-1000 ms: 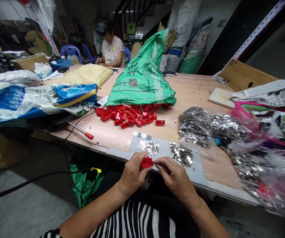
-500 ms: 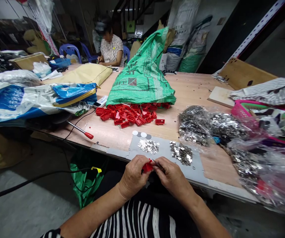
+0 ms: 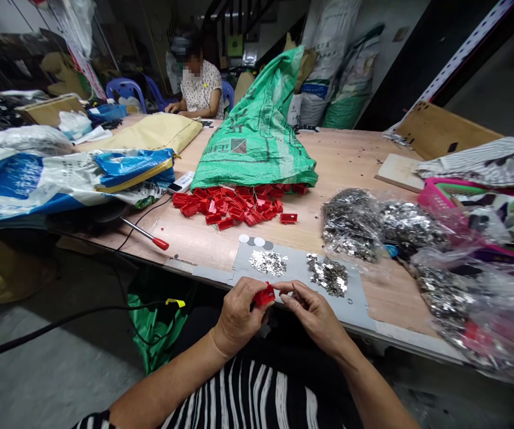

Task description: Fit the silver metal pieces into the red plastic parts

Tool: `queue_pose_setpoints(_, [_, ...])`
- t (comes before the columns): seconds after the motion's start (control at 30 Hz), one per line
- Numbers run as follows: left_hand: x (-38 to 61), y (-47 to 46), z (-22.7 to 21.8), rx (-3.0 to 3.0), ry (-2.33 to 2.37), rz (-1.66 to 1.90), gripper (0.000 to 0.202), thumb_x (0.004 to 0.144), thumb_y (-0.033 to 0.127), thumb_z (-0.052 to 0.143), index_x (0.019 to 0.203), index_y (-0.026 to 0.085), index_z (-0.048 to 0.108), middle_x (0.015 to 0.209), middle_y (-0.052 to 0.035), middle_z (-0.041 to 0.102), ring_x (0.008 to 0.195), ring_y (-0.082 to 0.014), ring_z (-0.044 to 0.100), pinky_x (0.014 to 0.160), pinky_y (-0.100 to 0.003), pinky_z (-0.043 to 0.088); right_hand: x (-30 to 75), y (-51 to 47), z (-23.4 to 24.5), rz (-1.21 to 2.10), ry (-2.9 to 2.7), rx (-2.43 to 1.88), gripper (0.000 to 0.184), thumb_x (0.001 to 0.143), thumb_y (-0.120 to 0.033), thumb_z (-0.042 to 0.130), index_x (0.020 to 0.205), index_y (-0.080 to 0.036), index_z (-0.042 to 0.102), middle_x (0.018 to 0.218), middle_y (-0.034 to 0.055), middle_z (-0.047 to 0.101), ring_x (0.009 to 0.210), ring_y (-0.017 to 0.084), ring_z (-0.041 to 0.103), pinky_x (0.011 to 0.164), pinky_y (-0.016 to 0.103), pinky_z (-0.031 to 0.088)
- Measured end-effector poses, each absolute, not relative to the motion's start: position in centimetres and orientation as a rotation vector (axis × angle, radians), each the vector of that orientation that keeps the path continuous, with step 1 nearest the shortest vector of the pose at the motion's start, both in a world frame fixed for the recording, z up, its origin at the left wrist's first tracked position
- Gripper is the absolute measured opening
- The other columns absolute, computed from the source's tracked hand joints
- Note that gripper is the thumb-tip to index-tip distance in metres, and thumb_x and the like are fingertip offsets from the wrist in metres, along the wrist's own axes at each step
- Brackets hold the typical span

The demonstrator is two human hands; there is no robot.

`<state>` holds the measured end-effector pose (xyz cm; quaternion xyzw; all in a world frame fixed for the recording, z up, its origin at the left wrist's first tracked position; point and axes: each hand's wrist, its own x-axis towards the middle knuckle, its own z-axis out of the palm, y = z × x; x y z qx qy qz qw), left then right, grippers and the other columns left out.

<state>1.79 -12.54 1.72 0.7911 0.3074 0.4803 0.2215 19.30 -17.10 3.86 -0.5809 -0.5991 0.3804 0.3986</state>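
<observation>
My left hand [image 3: 238,314] is closed round a small red plastic part [image 3: 263,295] at the table's near edge. My right hand [image 3: 313,313] sits just right of it, fingertips pinched together against the part's side; what they hold is too small to make out. Beyond my hands, on a grey sheet [image 3: 297,280], lie two small heaps of shiny metal pieces [image 3: 268,263] [image 3: 328,276]. Farther back, a pile of red plastic parts [image 3: 235,207] spills from the mouth of a green woven sack [image 3: 259,134].
Clear bags of metal pieces [image 3: 364,223] and a pink basket [image 3: 471,208] crowd the right. A blue-white sack [image 3: 60,179] and a red-handled tool [image 3: 146,236] lie left. A green bag [image 3: 154,322] hangs under the table edge. Another person [image 3: 198,83] sits at the far end.
My hands rose slightly toward the grey sheet; the red part turned in my left hand, and my right fingers shifted along its right side.
</observation>
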Motion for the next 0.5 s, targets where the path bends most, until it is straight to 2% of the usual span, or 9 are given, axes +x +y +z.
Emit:
queue_pose_setpoints(0.13, [1.82, -12.59, 1.87, 2.199, 0.837, 1.297, 0.022, 0.083, 0.012, 0.059, 0.103, 0.021, 0.056, 0.088, -0.005, 0.065, 0.082, -0.0168, 0.061, 0.075, -0.029, 0.052, 19.71, -16.91, 3.25, 0.958, -1.423, -1.527, 0.021, 0.089, -0.038, 0.052, 0.096, -0.02, 0.06, 0.09, 0.0033, 0.062, 0.073, 0.015, 0.055, 0.068, 0.026, 0.046])
queue_pose_setpoints(0.33, [1.99, -12.81, 2.14, 2.218, 0.815, 1.262, 0.021, 0.083, 0.012, 0.059, 0.102, 0.02, 0.057, 0.088, -0.0054, 0.064, 0.081, -0.0161, 0.061, 0.074, -0.028, 0.053, 19.01, -16.32, 3.06, 1.107, -1.331, -1.418, 0.02, 0.086, -0.039, 0.058, 0.082, -0.02, 0.052, 0.072, -0.0034, 0.051, 0.065, 0.012, 0.049, 0.06, 0.023, 0.042])
queue_pose_setpoints(0.5, [2.02, -12.74, 2.53, 2.231, 0.784, 1.263, 0.019, 0.084, 0.013, 0.058, 0.102, 0.02, 0.058, 0.087, -0.0053, 0.064, 0.081, -0.0155, 0.061, 0.073, -0.028, 0.053, 19.21, -16.12, 3.61, 1.216, -1.273, -1.363, 0.024, 0.084, -0.041, 0.061, 0.083, -0.019, 0.051, 0.073, -0.0034, 0.05, 0.067, 0.011, 0.047, 0.062, 0.023, 0.041])
